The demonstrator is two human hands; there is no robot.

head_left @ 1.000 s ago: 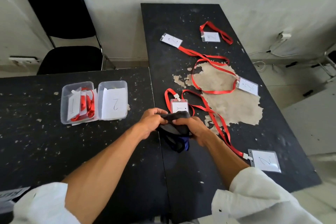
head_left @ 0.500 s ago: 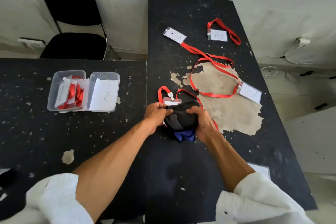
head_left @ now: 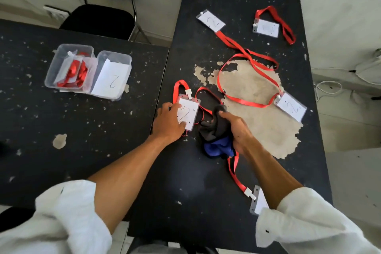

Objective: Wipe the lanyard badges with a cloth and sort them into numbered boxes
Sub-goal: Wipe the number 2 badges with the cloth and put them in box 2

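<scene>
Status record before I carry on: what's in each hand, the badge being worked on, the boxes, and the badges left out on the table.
Left grip: left hand holds current badge by its left edge, face up, marked 2
Right grip: right hand clutches cloth, beside that badge, not on it
Boxes: left box holds red lanyards; right box holds paper marked 2
Loose badges: far badge; far-right badge; right badge; near badge, partly hidden by right forearm
</scene>
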